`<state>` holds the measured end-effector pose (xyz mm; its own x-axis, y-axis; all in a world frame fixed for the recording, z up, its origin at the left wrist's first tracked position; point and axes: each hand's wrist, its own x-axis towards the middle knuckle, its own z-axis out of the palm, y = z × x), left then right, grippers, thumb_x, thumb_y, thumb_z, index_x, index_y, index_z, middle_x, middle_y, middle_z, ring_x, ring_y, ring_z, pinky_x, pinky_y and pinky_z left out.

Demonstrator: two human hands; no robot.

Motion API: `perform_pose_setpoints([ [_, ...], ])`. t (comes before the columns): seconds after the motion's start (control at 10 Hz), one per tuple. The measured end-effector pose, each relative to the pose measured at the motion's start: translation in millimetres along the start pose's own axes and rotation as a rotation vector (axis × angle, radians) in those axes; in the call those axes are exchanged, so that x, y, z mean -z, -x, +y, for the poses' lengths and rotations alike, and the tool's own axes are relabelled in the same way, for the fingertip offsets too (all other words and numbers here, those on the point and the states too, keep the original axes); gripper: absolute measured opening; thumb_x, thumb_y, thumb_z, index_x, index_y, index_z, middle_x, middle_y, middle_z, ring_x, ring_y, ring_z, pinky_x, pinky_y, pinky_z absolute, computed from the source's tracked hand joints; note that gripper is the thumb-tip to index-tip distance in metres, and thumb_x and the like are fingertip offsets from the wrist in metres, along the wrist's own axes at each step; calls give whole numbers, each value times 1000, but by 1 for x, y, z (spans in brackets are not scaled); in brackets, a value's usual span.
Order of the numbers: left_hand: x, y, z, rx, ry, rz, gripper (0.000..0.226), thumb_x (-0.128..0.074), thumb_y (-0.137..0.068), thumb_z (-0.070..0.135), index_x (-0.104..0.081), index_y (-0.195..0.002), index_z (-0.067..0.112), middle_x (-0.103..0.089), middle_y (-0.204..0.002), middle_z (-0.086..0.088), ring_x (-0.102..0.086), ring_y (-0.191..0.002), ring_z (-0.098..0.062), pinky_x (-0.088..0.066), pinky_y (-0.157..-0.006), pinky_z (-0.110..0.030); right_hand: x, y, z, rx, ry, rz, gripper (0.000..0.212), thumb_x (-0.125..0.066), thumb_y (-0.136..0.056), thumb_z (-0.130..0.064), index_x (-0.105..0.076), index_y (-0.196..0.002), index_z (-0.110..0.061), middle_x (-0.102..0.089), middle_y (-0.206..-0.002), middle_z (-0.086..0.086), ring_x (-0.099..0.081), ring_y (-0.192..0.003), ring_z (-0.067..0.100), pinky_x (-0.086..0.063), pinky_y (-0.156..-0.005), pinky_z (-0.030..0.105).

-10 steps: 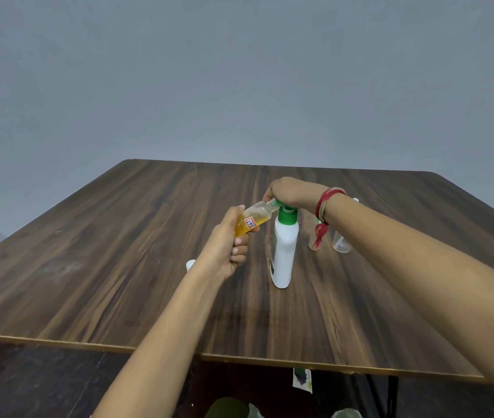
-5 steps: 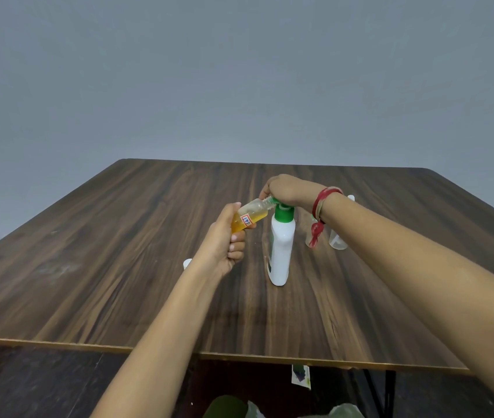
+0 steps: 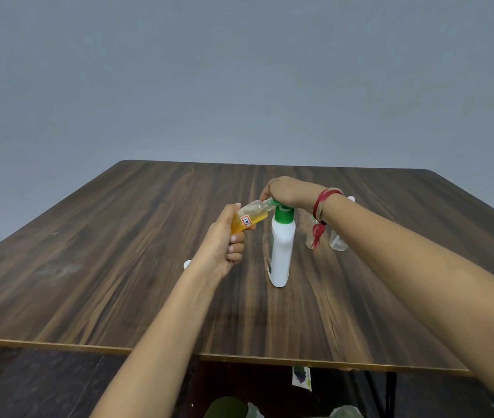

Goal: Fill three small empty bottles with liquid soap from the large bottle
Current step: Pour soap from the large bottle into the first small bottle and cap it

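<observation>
A large white bottle (image 3: 282, 251) with a green pump top stands upright near the middle of the table. My right hand (image 3: 285, 191) rests on top of the pump with its fingers curled over the pump head. My left hand (image 3: 224, 239) grips a small clear bottle (image 3: 248, 220), tilted with its mouth at the pump's nozzle; amber liquid fills about its lower half. Two more small clear bottles (image 3: 338, 241) (image 3: 310, 236) stand behind my right wrist, partly hidden by it.
The dark wooden table (image 3: 119, 251) has its front edge close to me. A small white cap (image 3: 187, 263) lies on it just left of my left wrist. A grey wall rises behind the table's far edge.
Both hands and the bottles hold nearly the same pose. The amber liquid level in the small bottle looks about the same.
</observation>
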<state>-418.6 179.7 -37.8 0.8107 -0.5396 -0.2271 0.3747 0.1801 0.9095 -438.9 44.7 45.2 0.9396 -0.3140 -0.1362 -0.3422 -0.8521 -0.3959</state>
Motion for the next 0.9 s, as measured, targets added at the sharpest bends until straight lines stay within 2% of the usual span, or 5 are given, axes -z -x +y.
perform_pose_setpoints([
  [0.2,-2,1,0,5,15,-3,46,-46,-92,48,-57,-73,8,-28,-39,7,-21,-27,-3,-17,-27,-12,5,-3,-2,-16,-45,14,35,-39,-95,-2,-56,-124,6,-54,-131,22,-55,-110,31,-42,-101,37],
  [0.3,0,1,-1,4,11,5,45,-46,-92,48,-57,-73,8,-28,-39,7,-21,-27,-3,-17,-27,-13,1,-2,1,-14,-46,15,35,-36,-94,1,-57,-122,8,-54,-131,24,-56,-110,33,-42,-100,37],
  [0.4,0,2,-2,18,4,-4,46,-47,-92,49,-58,-72,9,-28,-39,7,-22,-27,-3,-17,-27,-13,0,1,1,-15,-73,6,35,-36,-93,4,-57,-121,11,-53,-131,26,-51,-122,37,-41,-101,39],
  [0.6,1,0,0,-1,-15,12,46,-46,-92,48,-57,-71,9,-26,-39,8,-19,-28,-3,-14,-29,-11,-1,1,-1,-49,-102,-11,36,-40,-94,-1,-55,-126,6,-52,-133,23,-47,-125,35,-39,-103,36],
  [0.9,-1,0,-2,18,8,8,46,-46,-92,49,-57,-69,10,-26,-39,7,-20,-28,-3,-13,-29,-12,-2,-9,5,-20,-41,-14,36,-37,-94,2,-57,-122,7,-54,-130,24,-51,-122,35,-42,-101,37],
])
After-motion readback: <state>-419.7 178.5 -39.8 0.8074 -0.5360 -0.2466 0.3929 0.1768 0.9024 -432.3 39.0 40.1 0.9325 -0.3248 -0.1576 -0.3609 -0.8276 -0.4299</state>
